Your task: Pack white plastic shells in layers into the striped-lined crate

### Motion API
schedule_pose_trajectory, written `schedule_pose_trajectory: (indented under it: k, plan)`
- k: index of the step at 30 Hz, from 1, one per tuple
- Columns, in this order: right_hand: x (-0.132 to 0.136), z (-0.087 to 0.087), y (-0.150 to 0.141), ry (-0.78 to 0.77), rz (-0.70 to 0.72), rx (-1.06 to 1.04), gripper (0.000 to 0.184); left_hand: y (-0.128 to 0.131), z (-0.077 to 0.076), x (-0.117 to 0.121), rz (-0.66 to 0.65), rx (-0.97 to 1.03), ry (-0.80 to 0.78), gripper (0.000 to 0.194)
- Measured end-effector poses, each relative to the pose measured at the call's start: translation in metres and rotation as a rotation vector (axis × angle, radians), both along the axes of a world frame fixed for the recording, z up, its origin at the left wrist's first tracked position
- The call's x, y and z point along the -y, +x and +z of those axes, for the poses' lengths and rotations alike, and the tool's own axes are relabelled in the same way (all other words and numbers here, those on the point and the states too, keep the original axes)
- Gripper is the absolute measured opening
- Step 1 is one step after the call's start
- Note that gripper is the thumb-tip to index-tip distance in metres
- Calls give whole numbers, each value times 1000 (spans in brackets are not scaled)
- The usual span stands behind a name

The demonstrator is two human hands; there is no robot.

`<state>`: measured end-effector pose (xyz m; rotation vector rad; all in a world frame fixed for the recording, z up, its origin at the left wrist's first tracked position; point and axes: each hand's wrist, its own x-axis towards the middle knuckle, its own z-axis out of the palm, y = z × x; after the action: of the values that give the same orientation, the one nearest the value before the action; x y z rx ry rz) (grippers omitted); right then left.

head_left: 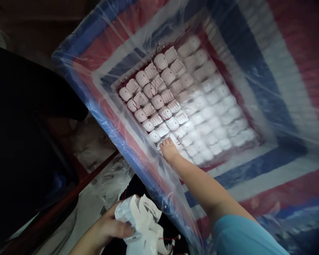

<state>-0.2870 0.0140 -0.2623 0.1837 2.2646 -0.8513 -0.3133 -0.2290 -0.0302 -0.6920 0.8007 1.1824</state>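
Observation:
My left hand is closed round several white plastic housings at the bottom of the view, with thin red wires hanging from them. Inside the large striped bag, my right hand reaches down to the near corner of the rows of white housings. Its fingers are bent over a white housing there; whether they grip it is hard to see. The laid-out housings have rounded smooth ends and ribbed parts, and some show red wires. Plastic film covers the rows on the right.
The bag has red, white and blue striped walls and a clear plastic liner. A dark red bar and crumpled clear plastic lie outside it on the left. A dark shape fills the far left.

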Motion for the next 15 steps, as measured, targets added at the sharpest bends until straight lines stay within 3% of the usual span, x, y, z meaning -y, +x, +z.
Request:
schedule_pose_trajectory:
  k: [2,10,15]
  plan:
    - [-7,5,5,77,159,1,33,0,-1,-3,-7,11,18,59]
    - [-3,-5,-1,226,310,32,37,-6,12,-27,32,-27,-83,54]
    - [3,-3,7,264,393,73,40,1,9,-18,-21,-59,-147,55]
